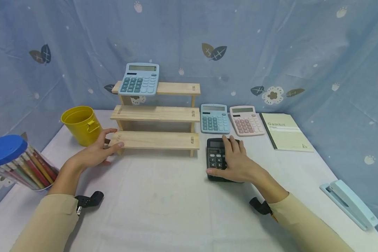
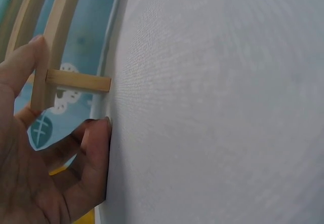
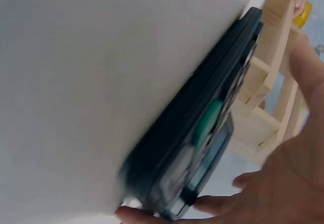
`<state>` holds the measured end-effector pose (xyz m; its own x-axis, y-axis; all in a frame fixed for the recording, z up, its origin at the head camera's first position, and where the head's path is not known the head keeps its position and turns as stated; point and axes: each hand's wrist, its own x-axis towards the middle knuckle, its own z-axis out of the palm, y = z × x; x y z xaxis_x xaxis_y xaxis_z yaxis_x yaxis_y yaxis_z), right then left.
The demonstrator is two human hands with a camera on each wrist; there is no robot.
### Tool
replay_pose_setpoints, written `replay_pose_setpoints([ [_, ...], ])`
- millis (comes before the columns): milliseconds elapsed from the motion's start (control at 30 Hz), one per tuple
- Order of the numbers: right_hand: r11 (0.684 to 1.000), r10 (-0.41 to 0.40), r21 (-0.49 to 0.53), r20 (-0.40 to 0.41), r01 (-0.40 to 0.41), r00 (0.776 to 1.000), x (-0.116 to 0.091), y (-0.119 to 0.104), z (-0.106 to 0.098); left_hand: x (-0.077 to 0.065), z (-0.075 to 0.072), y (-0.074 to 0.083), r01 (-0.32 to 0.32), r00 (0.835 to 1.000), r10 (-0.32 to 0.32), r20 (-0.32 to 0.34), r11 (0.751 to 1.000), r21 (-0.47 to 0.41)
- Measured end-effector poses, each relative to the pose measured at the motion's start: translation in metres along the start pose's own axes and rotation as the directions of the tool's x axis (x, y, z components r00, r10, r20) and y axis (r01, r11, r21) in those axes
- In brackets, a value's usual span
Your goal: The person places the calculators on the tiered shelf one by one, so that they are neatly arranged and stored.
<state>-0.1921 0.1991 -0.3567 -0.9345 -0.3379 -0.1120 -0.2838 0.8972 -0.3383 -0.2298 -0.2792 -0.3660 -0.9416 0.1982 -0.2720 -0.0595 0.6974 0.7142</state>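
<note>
At the left end of the three-tier wooden shelf (image 1: 154, 140), my left hand (image 1: 96, 148) pinches the lowest board, thumb over its front corner and index finger behind. The left wrist view shows the other fingers (image 2: 93, 158) curled below, close to the tabletop. A black calculator (image 1: 215, 157) lies in front of the shelf's right side. My right hand (image 1: 239, 162) spreads over it, fingertips around its upper right end. In the right wrist view, the thumb (image 3: 304, 64) stands off the calculator's near corner. A blue calculator (image 1: 138, 80) leans on the top tier.
Behind the black calculator lie another blue calculator (image 1: 215, 119), a pink calculator (image 1: 247, 120) and a notebook (image 1: 286, 132). A light-blue stapler (image 1: 349, 204) sits at the right edge. On the left stand a yellow bucket (image 1: 82, 126) and a blue-lidded jar of pencils (image 1: 22, 162).
</note>
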Motion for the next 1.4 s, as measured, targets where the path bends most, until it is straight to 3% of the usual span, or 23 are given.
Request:
replay_pose_setpoints([
  [167, 0.998, 0.035, -0.059, 0.021, -0.033, 0.999, 0.005, -0.002, 0.0, 0.0, -0.001, -0.001, -0.012, 1.0, 0.012, -0.01, 1.0, 0.001],
  [367, 1.0, 0.001, -0.007, 0.062, 0.0, 0.998, 0.004, 0.007, -0.005, -0.001, 0.0, -0.002, -0.014, 1.0, 0.014, -0.013, 1.0, 0.01],
  [600, 0.997, 0.043, -0.069, 0.05, -0.039, 0.998, -0.002, 0.012, -0.006, 0.001, 0.001, 0.0, -0.009, 1.0, 0.009, -0.007, 1.0, 0.01],
  [800, 0.997, 0.039, -0.066, 0.05, -0.036, 0.998, -0.003, 0.016, -0.01, 0.001, 0.0, -0.001, -0.007, 1.0, 0.007, -0.01, 1.0, 0.016],
  [1100, 0.999, -0.032, 0.001, -0.061, 0.032, 0.998, -0.013, 0.027, -0.014, 0.001, 0.001, 0.001, 0.0, 1.0, 0.0, -0.002, 1.0, 0.018],
  [1400, 0.997, -0.049, 0.046, -0.175, 0.057, 0.983, -0.021, 0.017, -0.032, 0.002, 0.0, -0.002, 0.004, 1.0, -0.004, 0.0, 1.0, -0.001],
])
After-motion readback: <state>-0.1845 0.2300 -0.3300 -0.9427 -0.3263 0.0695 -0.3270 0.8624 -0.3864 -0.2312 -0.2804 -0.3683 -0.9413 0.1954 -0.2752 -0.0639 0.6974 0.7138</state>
